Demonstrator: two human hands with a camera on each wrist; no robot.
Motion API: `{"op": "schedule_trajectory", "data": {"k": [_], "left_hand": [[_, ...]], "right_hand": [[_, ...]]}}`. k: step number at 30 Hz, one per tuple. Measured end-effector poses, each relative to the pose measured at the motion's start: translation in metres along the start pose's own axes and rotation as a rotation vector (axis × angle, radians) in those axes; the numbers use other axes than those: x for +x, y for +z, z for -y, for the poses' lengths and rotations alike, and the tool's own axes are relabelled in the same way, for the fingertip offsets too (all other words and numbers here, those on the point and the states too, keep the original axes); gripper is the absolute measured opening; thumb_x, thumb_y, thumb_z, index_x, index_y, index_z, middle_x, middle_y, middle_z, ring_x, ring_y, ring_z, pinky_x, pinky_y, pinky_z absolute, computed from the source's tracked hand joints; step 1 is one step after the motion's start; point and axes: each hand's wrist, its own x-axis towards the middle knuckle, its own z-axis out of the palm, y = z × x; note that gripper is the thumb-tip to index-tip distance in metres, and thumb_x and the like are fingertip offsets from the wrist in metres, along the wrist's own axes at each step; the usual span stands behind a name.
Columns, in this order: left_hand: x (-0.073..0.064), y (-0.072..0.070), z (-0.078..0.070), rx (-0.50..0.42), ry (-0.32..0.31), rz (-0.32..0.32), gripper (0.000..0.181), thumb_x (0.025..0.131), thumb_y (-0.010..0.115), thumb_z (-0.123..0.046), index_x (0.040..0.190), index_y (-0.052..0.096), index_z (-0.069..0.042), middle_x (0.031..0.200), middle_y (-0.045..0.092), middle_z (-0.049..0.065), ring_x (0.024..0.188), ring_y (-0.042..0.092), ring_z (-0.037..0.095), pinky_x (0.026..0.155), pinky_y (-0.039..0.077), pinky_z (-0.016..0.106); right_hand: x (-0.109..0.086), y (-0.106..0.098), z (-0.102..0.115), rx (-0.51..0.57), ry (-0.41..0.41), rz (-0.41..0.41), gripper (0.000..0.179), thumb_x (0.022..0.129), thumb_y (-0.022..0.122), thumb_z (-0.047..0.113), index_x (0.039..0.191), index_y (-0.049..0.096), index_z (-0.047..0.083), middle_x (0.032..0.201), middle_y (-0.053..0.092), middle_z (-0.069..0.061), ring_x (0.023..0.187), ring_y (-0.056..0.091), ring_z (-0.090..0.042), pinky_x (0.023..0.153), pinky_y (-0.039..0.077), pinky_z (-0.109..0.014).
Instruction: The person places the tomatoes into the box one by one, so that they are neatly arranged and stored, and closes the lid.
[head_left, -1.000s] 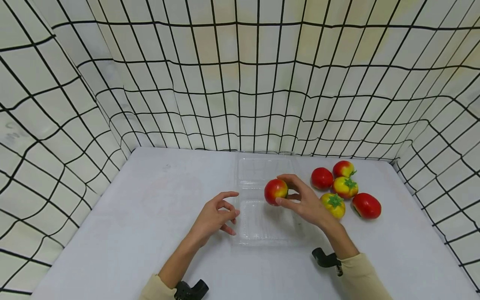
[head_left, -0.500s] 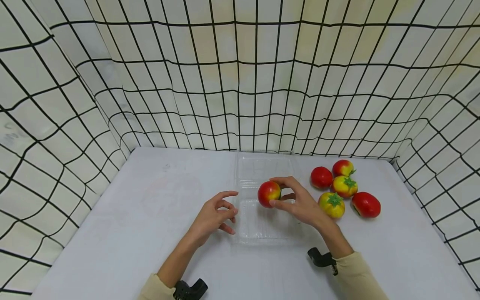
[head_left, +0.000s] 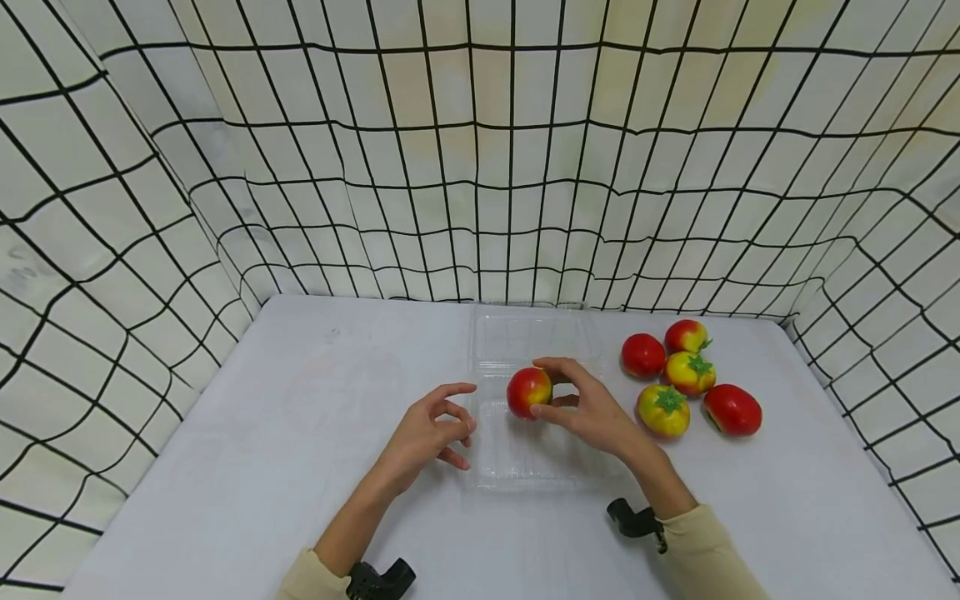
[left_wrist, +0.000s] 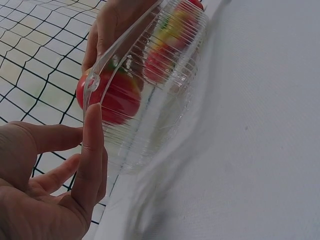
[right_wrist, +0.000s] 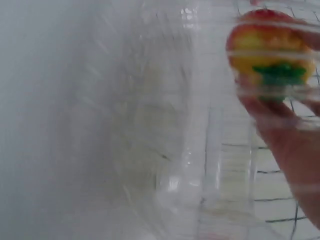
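My right hand [head_left: 588, 410] grips a red-and-yellow tomato [head_left: 528, 393] between thumb and fingers, above the clear plastic box [head_left: 517, 479]. The right wrist view shows the green calyx of this tomato [right_wrist: 267, 47] through the clear plastic, with the right hand [right_wrist: 295, 155] below it. At the box's left edge is my left hand [head_left: 427, 429], its fingers loosely bent and spread. In the left wrist view, the left hand [left_wrist: 55, 185] has fingertips right at the rim of the box [left_wrist: 130, 145].
To the right lie several more tomatoes: red ones [head_left: 642, 356] [head_left: 733, 410], yellow ones with green tops [head_left: 663, 412] [head_left: 690, 373] and a red-yellow one [head_left: 686, 337]. The box's lid [head_left: 532, 337] lies opened toward the back. Black netting [head_left: 495, 183] stands behind the white table [head_left: 360, 358].
My right hand has carried the tomato left and slightly toward me over the box. The left hand has stayed nearly still at the box's edge.
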Motion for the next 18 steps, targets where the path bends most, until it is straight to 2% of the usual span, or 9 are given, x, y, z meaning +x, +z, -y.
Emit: {"op": "schedule_trajectory", "data": {"k": [7,18], "left_hand": [[0.0,0.0,0.001,-0.004,0.002,0.003,0.059,0.095,0.07,-0.005,0.15,0.05,-0.01,0.102,0.061,0.011,0.079,0.067,0.026,0.063,0.066,0.039],[-0.001,0.0,0.0,-0.008,-0.011,0.003,0.059,0.095,0.07,-0.006,0.151,0.05,-0.011,0.104,0.062,0.012,0.079,0.067,0.025,0.063,0.066,0.038]], "right_hand": [[0.001,0.006,0.004,0.018,0.037,0.011,0.065,0.089,0.083,0.02,0.145,0.051,0.015,0.146,0.058,-0.009,0.134,0.057,-0.03,0.107,0.058,-0.045],[0.004,0.018,0.005,-0.022,-0.009,0.015,0.061,0.089,0.083,0.017,0.143,0.054,0.012,0.144,0.06,-0.01,0.131,0.058,-0.03,0.105,0.059,-0.046]]}}
